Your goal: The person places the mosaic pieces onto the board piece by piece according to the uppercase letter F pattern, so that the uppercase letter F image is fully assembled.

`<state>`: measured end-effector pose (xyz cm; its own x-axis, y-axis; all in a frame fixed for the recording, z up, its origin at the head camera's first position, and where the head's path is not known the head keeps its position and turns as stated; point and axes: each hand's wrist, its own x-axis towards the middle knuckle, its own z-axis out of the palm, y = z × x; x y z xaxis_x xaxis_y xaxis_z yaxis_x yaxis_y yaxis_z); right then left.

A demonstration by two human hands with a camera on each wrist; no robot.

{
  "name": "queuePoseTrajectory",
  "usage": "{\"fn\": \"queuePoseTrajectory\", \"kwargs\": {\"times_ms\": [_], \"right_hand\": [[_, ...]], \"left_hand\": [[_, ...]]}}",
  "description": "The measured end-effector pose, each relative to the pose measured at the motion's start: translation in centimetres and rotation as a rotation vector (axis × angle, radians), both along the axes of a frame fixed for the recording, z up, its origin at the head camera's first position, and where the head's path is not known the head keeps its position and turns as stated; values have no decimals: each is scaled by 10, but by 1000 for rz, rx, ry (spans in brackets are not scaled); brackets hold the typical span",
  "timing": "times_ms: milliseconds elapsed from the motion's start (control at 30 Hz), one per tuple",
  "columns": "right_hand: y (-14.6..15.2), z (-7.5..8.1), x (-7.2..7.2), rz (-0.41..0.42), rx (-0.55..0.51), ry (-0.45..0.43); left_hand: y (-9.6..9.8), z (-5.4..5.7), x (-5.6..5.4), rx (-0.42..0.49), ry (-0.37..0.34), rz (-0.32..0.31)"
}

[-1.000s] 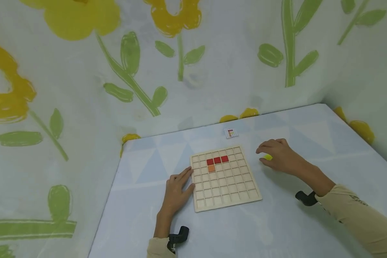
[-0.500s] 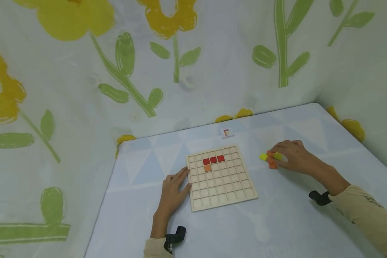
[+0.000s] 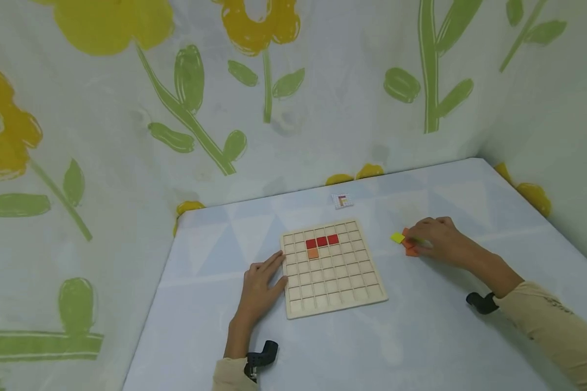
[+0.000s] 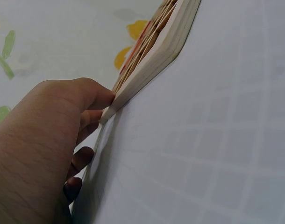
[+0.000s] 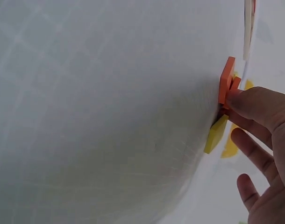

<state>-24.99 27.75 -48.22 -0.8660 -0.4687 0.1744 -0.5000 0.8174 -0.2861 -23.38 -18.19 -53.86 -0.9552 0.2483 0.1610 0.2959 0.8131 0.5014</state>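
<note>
Gap between board (image 3: pixel 337 285) and loose tiles (image 3: pixel 409 245), left grip (image 3: pixel 258 290) blocking board's left

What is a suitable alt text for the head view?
A person's right hand touches a cluster of orange and yellow tiles, while the left hand touches the left edge of a wooden grid board holding three red tiles and one orange tile. A small patterned card lies beyond.

two hands (image 3: pixel 258 288), one grid board (image 3: pixel 339 282), one card (image 3: pixel 342 201), three red tiles (image 3: pixel 322 241)

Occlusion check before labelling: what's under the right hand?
Orange tiles and yellow tiles show at the edge of the right hand; whatever the hand covers can't be seen, so the tile count is unclear.
</note>
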Motion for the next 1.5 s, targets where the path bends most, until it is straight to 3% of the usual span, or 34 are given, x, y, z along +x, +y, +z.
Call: {"fn": "queuePoseTrajectory", "kwargs": {"times_ms": [233,400,767,1000,1233,1500], "right_hand": [[-1,-1,-5,63,22,151],[-3,-2,-6,39,22,125],[-5,-6,-8,34,12,68],[-6,-4,-7,67,-22,151],[-16,7,-5,70,-68,123],[-38,14,-7,148,-140,224]], "left_hand": [[3,-1,2,9,14,3],[4,2,1,11,49,-15],[3,1,5,3,43,-7],[0,0,5,-10,39,-8],[-1,4,2,-9,67,-33],[1,4,2,-14,35,-37]]}}
